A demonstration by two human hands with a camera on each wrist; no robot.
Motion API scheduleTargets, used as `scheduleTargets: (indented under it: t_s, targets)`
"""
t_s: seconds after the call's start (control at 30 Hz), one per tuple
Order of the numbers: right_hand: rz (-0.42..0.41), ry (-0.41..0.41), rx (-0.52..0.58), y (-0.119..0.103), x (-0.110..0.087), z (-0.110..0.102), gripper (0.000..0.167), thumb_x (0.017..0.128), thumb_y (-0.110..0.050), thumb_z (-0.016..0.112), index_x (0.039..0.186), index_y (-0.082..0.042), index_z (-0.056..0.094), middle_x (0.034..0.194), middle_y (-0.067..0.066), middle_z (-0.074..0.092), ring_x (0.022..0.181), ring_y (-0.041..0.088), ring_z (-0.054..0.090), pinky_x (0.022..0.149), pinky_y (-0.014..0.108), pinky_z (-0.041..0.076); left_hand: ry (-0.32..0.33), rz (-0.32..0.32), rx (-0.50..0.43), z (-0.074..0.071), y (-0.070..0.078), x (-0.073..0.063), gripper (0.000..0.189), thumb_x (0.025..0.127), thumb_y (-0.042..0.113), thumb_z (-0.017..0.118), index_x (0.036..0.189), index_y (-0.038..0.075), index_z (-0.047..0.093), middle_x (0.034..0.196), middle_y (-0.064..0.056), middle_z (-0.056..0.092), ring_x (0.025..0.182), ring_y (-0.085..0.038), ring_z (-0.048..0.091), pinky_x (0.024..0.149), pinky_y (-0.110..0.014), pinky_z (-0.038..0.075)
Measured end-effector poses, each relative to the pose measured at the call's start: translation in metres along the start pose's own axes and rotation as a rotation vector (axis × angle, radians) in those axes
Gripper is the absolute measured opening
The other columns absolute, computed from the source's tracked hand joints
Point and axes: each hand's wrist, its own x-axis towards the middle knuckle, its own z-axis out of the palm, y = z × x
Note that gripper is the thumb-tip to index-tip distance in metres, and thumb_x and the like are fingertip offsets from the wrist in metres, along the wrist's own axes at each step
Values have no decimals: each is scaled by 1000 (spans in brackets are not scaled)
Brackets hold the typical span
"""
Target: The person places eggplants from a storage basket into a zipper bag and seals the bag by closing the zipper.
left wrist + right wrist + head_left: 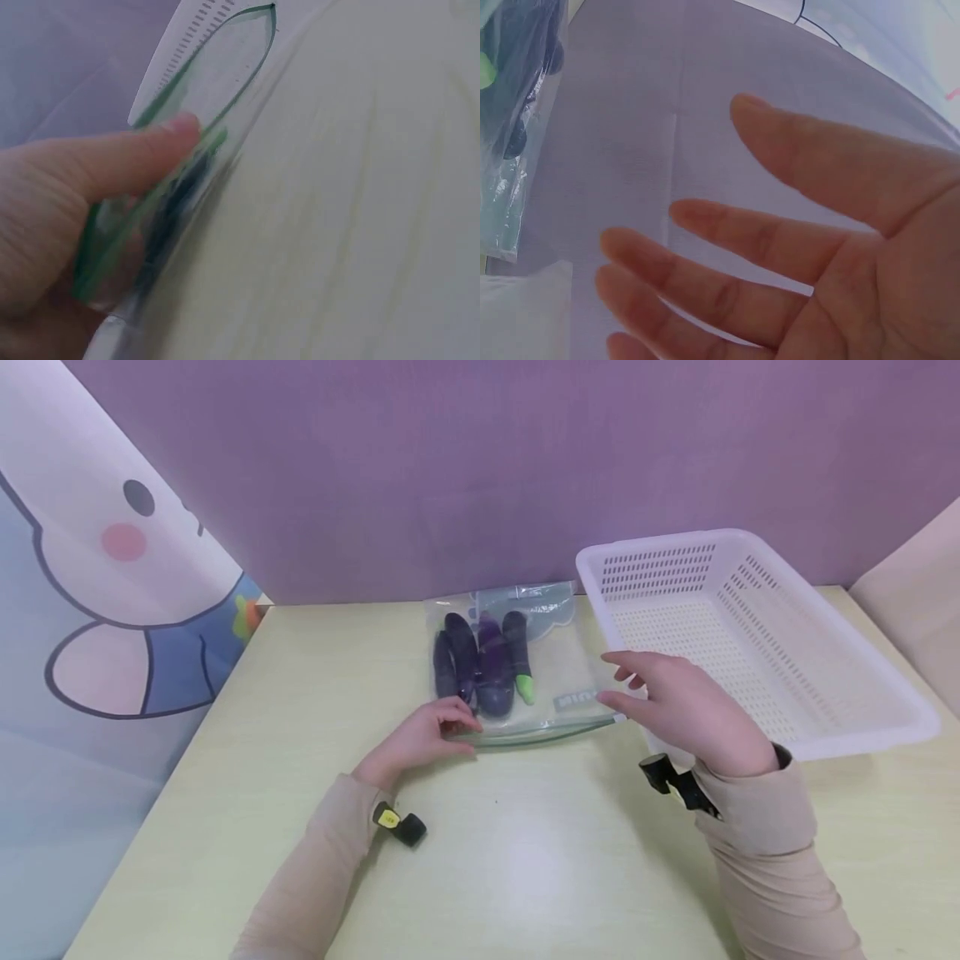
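A clear zip bag (558, 656) with a green-lined mouth lies at the back of the table. Inside it are several dark purple eggplants (495, 672), one with a bright green stem end. My left hand (423, 735) holds the bag's near left corner, thumb and fingers about the green zip (109, 259); the left wrist view shows the mouth parted. Some of its fingers are hidden behind the bag. My right hand (678, 706) hovers by the bag's right end and the basket's left rim. Its fingers are relaxed and spread, with nothing held in the right wrist view.
A white plastic basket (862, 656) with slotted walls stands at the right, beside the bag. Behind the pale wooden table (487, 868) rises a purple backdrop (487, 477). A cartoon-printed cloth (97, 635) hangs at the left.
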Motion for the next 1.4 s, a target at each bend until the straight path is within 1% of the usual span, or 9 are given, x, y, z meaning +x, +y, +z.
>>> scheduleTargets:
  t_s: [0.23, 0.33, 0.43, 0.67, 0.8, 1.03, 1.17, 1.3, 1.4]
  targets:
    - [-10, -11, -7, -2, -3, -3, 50, 93, -30, 59, 135, -5, 49, 117, 14, 64, 104, 30, 59, 86, 49, 47, -150, 105, 352, -6, 21, -1, 37, 77, 10, 76, 112, 8, 66, 107, -3, 60, 95, -16, 57, 90, -32, 49]
    - [-11, -14, -10, -2, -3, -3, 50, 93, -29, 60, 135, -5, 50, 117, 14, 64, 104, 30, 60, 86, 49, 47, -146, 155, 434, -7, 28, -1, 32, 78, 5, 72, 110, 6, 66, 105, -5, 63, 97, -18, 61, 92, -33, 50]
    - [-11, -14, -11, -1, -3, -3, 50, 92, -30, 60, 135, -5, 50, 117, 15, 64, 105, 30, 59, 87, 49, 47, -88, 162, 454, -8, 31, -2, 22, 83, 5, 67, 105, 6, 68, 102, -5, 66, 95, -18, 63, 89, -32, 51]
    - [-7, -7, -27, -1, -1, -2, 55, 86, -20, 68, 135, -3, 49, 116, 18, 63, 106, 33, 58, 88, 50, 46, 192, 81, 392, -11, 30, -3, 14, 90, 8, 61, 102, 6, 67, 100, -7, 69, 93, -23, 65, 87, -39, 52]
    - [-13, 12, -53, -1, -2, 0, 54, 83, -14, 70, 132, -1, 51, 115, 20, 64, 106, 35, 58, 89, 51, 45, 299, 41, 370, -13, 27, -2, 13, 91, 8, 59, 103, 3, 65, 99, -11, 69, 90, -26, 65, 84, -41, 52]
    - [-27, 95, -111, -3, 1, 8, 41, 78, -4, 72, 117, 4, 61, 112, 22, 65, 105, 40, 58, 92, 52, 44, 382, -66, 146, -17, 24, -2, 15, 93, 0, 53, 105, -5, 61, 93, -18, 69, 90, -30, 66, 86, -43, 53]
    - [-8, 153, -216, -8, 4, 17, 37, 75, -1, 73, 110, 4, 64, 105, 23, 66, 98, 42, 58, 87, 52, 46, 430, -111, 9, -19, 22, -2, 17, 94, -1, 50, 107, -6, 60, 94, -21, 67, 91, -31, 64, 84, -38, 54]
    - [8, 251, -308, -13, 10, 27, 30, 74, 1, 73, 103, 3, 67, 94, 22, 68, 84, 41, 58, 75, 50, 48, 483, -112, -30, -21, 20, -3, 16, 95, -1, 50, 105, -6, 61, 92, -20, 66, 88, -28, 62, 80, -27, 53]
    - [26, 331, -305, -15, 16, 32, 19, 75, 3, 71, 95, 1, 71, 86, 20, 69, 76, 39, 57, 69, 49, 48, 498, -117, -46, -22, 19, -3, 16, 95, 1, 51, 104, -6, 61, 91, -21, 66, 87, -23, 61, 77, -18, 49]
